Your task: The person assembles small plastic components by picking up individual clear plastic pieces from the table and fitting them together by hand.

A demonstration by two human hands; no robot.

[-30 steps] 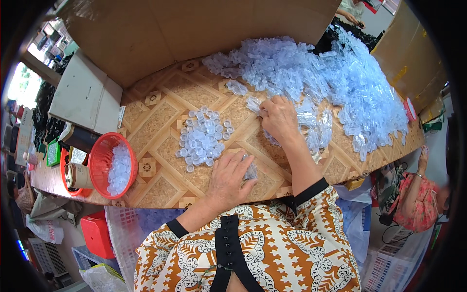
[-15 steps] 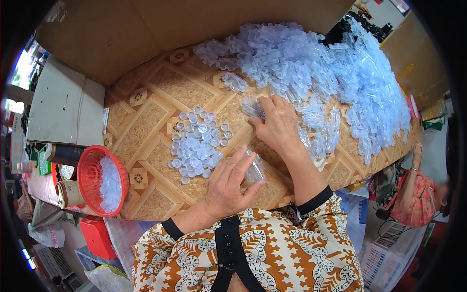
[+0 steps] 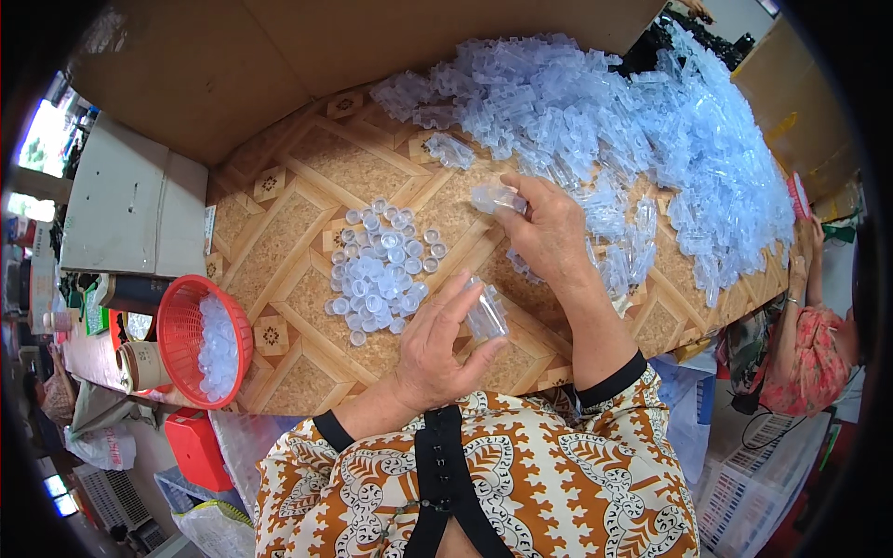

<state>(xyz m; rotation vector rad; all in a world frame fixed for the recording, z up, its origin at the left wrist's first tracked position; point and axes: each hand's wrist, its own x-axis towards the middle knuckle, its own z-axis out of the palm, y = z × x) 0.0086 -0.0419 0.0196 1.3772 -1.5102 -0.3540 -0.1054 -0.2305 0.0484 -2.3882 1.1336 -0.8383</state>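
My left hand (image 3: 437, 346) is curled near the table's front edge, with a clear plastic tube-like piece (image 3: 487, 316) between thumb and fingers. Farther out, my right hand (image 3: 547, 231) pinches another clear plastic piece (image 3: 498, 198) between thumb and forefinger; whether it is one piece or more I cannot tell. Left of both hands lies a spread of small round clear caps (image 3: 377, 279). Just beyond my right hand, loose clear pieces (image 3: 609, 219) trail off a large heap of similar plastic parts (image 3: 558, 102).
A red plastic basket (image 3: 244, 339) with whitish translucent pieces stands at the table's left edge. Cardboard (image 3: 372, 46) walls the far side. A grey-white box (image 3: 121, 205) stands at far left. Another person (image 3: 807, 358) sits at the right end.
My right hand has drawn slightly right and lifted its clear piece off the tabletop. My left hand stays almost in place with its piece. The view has shifted a little.
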